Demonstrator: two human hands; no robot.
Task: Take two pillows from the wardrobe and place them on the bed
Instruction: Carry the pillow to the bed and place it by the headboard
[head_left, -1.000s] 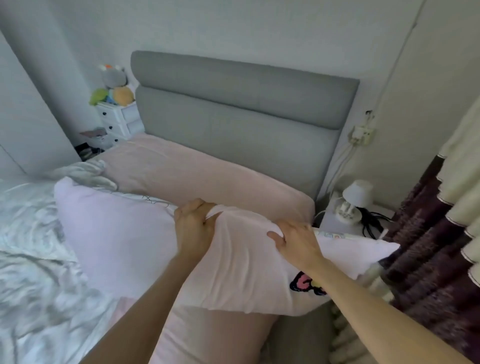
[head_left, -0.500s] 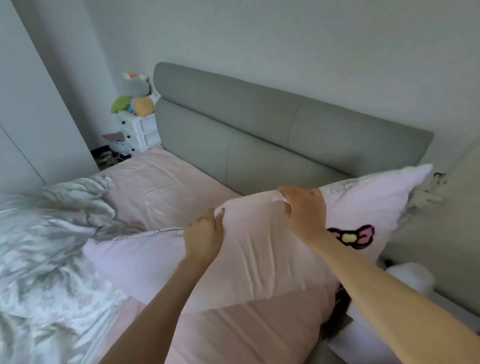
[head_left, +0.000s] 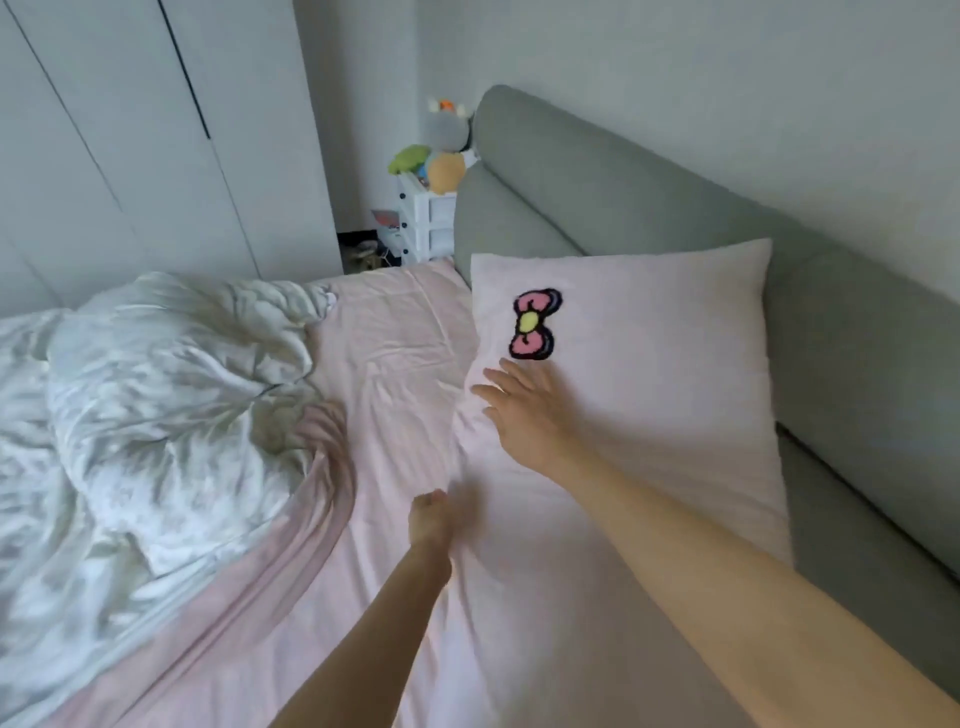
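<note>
- Head view: pink pillow (head_left: 649, 395) lies flat on the bed (head_left: 395, 353), its long side against the grey headboard (head_left: 597, 176) at approx 2 o'clock of frame centre.
- Bow patch (head_left: 533, 325), pink w/ yellow centre, sits near pillow's far left corner.
- Right hand (head_left: 524, 415) rests palm-down on pillow's left edge, just below the bow; fingers spread and loose, not gripping anything.
- Left hand (head_left: 430, 519) at approx 6 o'clock of centre, by pillow's lower left edge where it meets the pink sheet; blurred, fingers look curled in, can't tell if they pinch fabric.
- Both forearms bare, coming in from bottom edge.
- White crumpled duvet (head_left: 145, 415) heaped at 9 o'clock, apart from pillow, pink sheet showing between them.
- Wardrobe (head_left: 130, 130), white doors closed, at 10–11 o'clock behind the duvet.
- Small white drawer unit (head_left: 426, 223) at 12 o'clock, beside headboard's far end, w/ plush toys (head_left: 441, 150) stacked on top.
- Only one pillow in view.
</note>
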